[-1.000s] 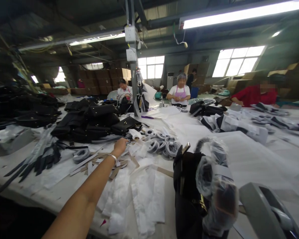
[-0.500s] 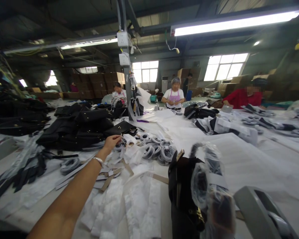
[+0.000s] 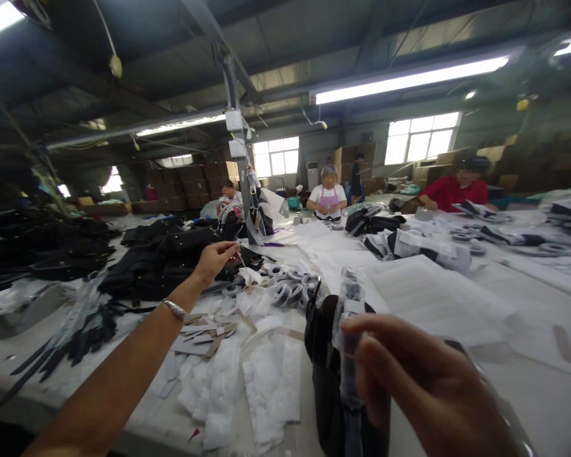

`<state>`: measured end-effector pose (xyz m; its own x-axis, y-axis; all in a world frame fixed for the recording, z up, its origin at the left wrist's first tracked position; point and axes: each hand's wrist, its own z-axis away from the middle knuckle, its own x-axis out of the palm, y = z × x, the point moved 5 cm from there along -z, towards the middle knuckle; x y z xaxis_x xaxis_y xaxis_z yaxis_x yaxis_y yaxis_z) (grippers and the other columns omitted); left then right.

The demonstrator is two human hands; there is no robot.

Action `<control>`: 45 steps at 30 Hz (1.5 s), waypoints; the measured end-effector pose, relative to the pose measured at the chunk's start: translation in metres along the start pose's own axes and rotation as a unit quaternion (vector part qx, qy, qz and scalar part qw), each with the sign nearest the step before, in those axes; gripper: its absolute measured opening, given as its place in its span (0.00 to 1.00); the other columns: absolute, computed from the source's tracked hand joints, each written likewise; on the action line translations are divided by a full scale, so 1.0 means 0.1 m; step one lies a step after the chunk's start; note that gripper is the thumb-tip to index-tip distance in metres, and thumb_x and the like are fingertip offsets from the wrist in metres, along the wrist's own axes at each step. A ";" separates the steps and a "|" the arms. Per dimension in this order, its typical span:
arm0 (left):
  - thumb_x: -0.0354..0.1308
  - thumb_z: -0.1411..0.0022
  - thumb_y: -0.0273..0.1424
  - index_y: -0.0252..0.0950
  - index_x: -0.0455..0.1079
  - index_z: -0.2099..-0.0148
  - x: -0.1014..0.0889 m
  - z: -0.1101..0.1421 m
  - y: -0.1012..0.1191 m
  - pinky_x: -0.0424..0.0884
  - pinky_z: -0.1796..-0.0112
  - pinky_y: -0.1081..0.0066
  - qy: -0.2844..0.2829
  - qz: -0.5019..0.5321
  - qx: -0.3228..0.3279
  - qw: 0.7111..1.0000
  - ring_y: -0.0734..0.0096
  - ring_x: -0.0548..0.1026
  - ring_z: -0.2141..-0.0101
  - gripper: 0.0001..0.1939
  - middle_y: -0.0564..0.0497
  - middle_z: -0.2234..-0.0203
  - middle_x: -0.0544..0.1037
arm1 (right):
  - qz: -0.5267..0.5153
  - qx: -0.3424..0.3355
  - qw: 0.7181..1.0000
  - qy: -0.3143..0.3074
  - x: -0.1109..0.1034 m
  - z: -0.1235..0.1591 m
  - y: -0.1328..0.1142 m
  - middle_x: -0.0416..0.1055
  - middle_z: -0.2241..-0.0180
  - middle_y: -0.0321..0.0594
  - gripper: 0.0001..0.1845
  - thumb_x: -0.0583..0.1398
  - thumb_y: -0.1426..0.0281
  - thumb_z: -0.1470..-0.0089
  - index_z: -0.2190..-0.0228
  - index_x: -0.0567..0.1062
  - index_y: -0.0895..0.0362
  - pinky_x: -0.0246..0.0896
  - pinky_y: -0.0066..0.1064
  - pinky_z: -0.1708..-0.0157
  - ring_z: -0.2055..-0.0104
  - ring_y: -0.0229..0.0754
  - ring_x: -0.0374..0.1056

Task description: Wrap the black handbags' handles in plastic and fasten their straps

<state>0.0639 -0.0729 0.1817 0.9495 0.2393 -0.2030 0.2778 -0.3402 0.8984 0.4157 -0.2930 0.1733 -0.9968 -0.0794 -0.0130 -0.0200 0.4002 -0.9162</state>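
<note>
My left hand point(image 3: 215, 260) is raised above the table, its fingers pinched on a thin strip point(image 3: 242, 259) that hangs down from them. A silver bracelet sits on that wrist. My right hand point(image 3: 409, 381) is close to the camera and blurred, its fingers closed on a plastic-wrapped bag strap point(image 3: 349, 330). The strap rises from a black handbag point(image 3: 333, 381) standing upright on the table in front of me. White paper sheets point(image 3: 247, 387) and brown card strips point(image 3: 214, 330) lie below my left arm. Coiled wrapped straps point(image 3: 290, 289) lie beyond.
A pile of black bags point(image 3: 162, 254) covers the table's left side, with loose black straps point(image 3: 76, 330) in front. A post with power sockets point(image 3: 240, 171) rises mid-table. Three people work at the far side. Stacked white sheets point(image 3: 433, 298) lie to the right.
My left hand lifted off the table, pinching up a thin strip. My right hand came into view and closed on the wrapped strap. The view tilted up.
</note>
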 end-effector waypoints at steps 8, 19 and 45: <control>0.69 0.49 0.42 0.35 0.79 0.62 0.62 0.87 1.23 0.77 0.64 0.69 -0.102 0.071 0.033 0.992 0.70 0.78 0.70 0.17 0.51 0.72 0.81 | 0.082 -0.129 0.988 -0.014 0.37 -0.29 0.04 0.74 0.50 0.36 0.13 0.56 0.70 0.38 0.54 0.76 0.48 0.61 0.33 0.44 0.47 0.42 0.68; 0.66 0.43 0.36 0.36 0.78 0.63 1.33 1.77 1.89 0.77 0.68 0.75 -0.193 0.144 0.029 0.970 0.72 0.78 0.70 0.09 0.52 0.73 0.80 | -0.186 0.052 0.981 0.030 0.14 0.21 0.20 0.80 0.68 0.41 0.15 0.67 0.59 0.48 0.63 0.74 0.56 0.71 0.31 0.65 0.67 0.43 0.76; 0.68 0.47 0.34 0.44 0.73 0.47 1.99 2.67 1.12 0.71 0.66 0.70 -0.347 0.026 -0.061 0.936 0.65 0.77 0.67 0.23 0.52 0.69 0.79 | -0.117 0.099 0.981 0.119 -0.45 0.80 0.53 0.69 0.80 0.29 0.19 0.57 0.52 0.41 0.64 0.65 0.55 0.50 0.17 0.90 0.88 0.28 0.58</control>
<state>0.3229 -0.3061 0.1376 0.8394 -0.4368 -0.3234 0.2498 -0.2185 0.9433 0.4661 -0.3413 0.0928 -0.9571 0.0763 0.2795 -0.2587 0.2091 -0.9431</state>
